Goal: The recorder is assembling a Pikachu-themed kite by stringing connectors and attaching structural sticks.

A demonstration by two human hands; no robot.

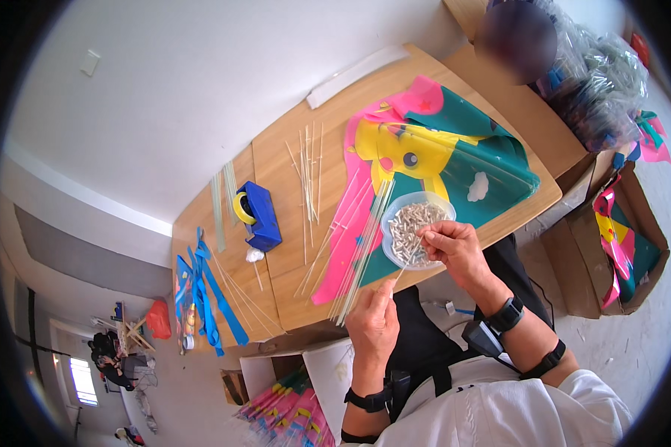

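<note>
Fingers of the right hand (461, 252) pinched together over the bowl (428, 197) of small pale pieces (406, 227); can't tell what's in the pinch. Left hand (373, 322) fingertips pinch a thin rod (402, 273), angled toward the right fingertips. Looks like fitting a piece to the rod end; next move calls for steady alignment.

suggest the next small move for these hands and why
Perhaps bring the right hand to the far end of the thin rod: the left hand holds that rod angled toward it, and the right hand is pinched over a bowl of small white pieces, though what it grips is unclear.
</note>
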